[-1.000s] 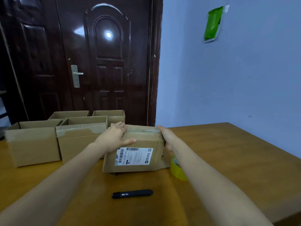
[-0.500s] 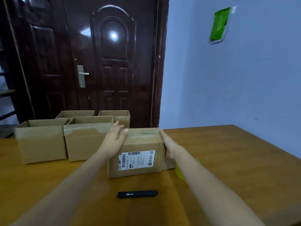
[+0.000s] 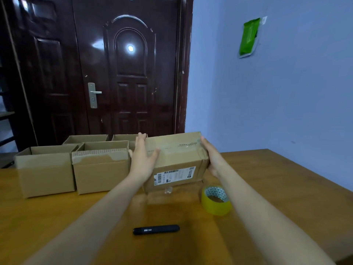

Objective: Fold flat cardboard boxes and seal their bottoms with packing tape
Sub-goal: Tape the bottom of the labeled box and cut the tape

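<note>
A brown cardboard box with a white shipping label on its front and clear tape along its top is held between both hands, lifted slightly off the wooden table. My left hand presses flat against the box's left end, fingers straight and thumb on the top face. My right hand presses flat against its right end. A roll of yellow packing tape lies on the table just below the right end of the box.
Several open-topped cardboard boxes stand in two rows at the left rear of the table. A black pen-like cutter lies near the front middle. A dark door and a blue wall stand behind the table.
The box has risen off the table and tilted, carried a little farther back between both hands. The tape roll, hidden behind my right forearm before, is now in full view.
</note>
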Demonstrator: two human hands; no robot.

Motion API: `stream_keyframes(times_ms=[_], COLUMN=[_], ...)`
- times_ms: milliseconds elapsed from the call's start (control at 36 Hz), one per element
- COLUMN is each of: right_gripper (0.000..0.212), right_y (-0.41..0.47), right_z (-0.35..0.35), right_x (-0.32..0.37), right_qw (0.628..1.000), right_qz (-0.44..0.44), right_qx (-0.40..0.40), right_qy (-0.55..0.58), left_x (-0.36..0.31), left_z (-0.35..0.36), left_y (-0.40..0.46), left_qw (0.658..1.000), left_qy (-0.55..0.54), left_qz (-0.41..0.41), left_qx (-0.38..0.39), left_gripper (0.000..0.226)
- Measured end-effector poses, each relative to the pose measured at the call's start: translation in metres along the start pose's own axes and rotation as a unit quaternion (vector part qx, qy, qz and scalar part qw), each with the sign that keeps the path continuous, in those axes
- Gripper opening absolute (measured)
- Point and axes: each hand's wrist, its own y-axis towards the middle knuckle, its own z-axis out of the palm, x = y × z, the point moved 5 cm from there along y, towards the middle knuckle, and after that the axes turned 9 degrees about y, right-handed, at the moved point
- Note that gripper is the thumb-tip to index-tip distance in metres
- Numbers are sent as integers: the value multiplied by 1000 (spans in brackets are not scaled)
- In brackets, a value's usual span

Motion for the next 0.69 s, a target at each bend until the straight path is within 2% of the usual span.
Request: stream_keyframes(times_ms=[28, 139, 306, 444, 556, 611, 694], right_gripper=[76, 59, 48, 36, 15, 10, 6], right_y=[-1, -8, -18, -25, -28, -30, -32], right_z=[-4, -13, -18, -22, -28, -30, -32], right_x=[5, 19, 35, 48, 59, 63, 63], right_qw=[1000, 991, 990, 986, 983, 981, 981], right_qz=[-8, -38, -106, -148, -181, -192, -195], right_qx=[-10, -39, -41, -22, -13, -6, 7], right_qy=[-25, -118, -85, -69, -37, -27, -13], left_x=[-4, -19, -38, -41, -34, -32, -30], left_z=[1, 5, 8, 16, 29, 33, 34], left_y=[-1, -7, -15, -15, -12, -10, -6], left_qw=[1000, 998, 994, 996, 985, 979, 979], left_qy=[3, -12, -29, -81, -162, -192, -197], left_qz=[16, 68, 95, 19, -53, -65, -51], left_qx=[3, 1, -35, -28, 0, 6, 19], left_gripper=[68, 76, 82, 98, 93, 85, 92])
